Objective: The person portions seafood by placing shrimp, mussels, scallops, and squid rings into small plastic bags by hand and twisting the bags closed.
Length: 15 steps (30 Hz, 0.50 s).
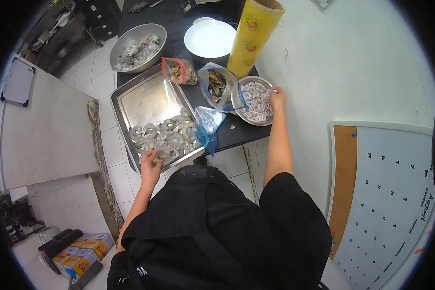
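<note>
Grey shrimp (166, 134) lie in the lower part of a metal tray (119, 108). My left hand (151, 164) is at the tray's near edge, its fingers closed on a clear plastic bag (167, 153). On the right stands a round metal bowl (257, 122) filled with pale peeled shrimp (256, 99). My right hand (277, 99) is at that bowl's right rim with its fingers pinched together; what they hold, if anything, is too small to tell. Between tray and bowl stands an open zip bag of mussels (216, 87).
A red-edged bag of clams (179, 71) stands above the tray. Behind are a large bowl of seafood (137, 48), a white plate (210, 39) and an upright yellow film roll (251, 38). A blue-edged plastic bag (209, 121) lies right of the tray. A wall is at the right.
</note>
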{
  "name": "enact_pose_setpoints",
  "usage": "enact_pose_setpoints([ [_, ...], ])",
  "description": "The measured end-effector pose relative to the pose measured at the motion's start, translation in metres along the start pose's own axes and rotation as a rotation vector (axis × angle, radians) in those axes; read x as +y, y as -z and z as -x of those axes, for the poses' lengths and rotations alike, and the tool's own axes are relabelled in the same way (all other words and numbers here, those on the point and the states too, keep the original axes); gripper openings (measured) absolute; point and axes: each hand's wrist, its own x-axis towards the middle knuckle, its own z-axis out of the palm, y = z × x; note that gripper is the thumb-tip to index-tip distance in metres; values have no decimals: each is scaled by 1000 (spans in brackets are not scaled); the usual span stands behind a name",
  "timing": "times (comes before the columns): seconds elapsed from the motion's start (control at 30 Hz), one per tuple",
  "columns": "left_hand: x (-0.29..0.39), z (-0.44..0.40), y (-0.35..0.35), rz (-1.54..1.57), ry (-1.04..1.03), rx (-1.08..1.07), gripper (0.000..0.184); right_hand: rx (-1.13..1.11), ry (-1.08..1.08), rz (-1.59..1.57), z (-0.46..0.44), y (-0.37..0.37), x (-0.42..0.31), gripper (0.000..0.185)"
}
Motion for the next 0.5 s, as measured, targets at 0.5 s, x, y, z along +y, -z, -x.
enact_pose_setpoints([
  [0.5,14,6,-1,0,30,-14,42,16,193,204,-13,-51,21,13],
])
